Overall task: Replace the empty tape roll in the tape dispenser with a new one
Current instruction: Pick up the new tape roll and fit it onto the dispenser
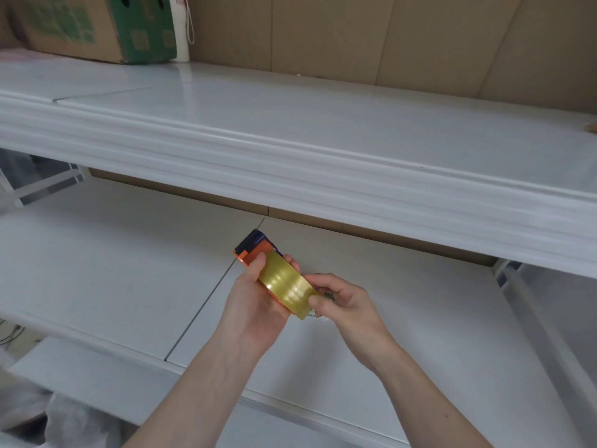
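An orange and dark blue tape dispenser [255, 248] is held above the lower white shelf [113, 270]. A full roll of yellowish clear tape [286, 284] sits in it. My left hand [255, 313] grips the dispenser from below, thumb against the roll's left side. My right hand [344, 300] pinches the near right edge of the roll with thumb and fingers. The dispenser's lower body is hidden behind the roll and my hands.
An upper white shelf [290, 150] juts out above the hands. On it, far left, stand a brown and green cardboard box [97, 27] and a white bottle [181, 27]. Brown cardboard panels line the back. White shelf brackets [507, 270] stand at right.
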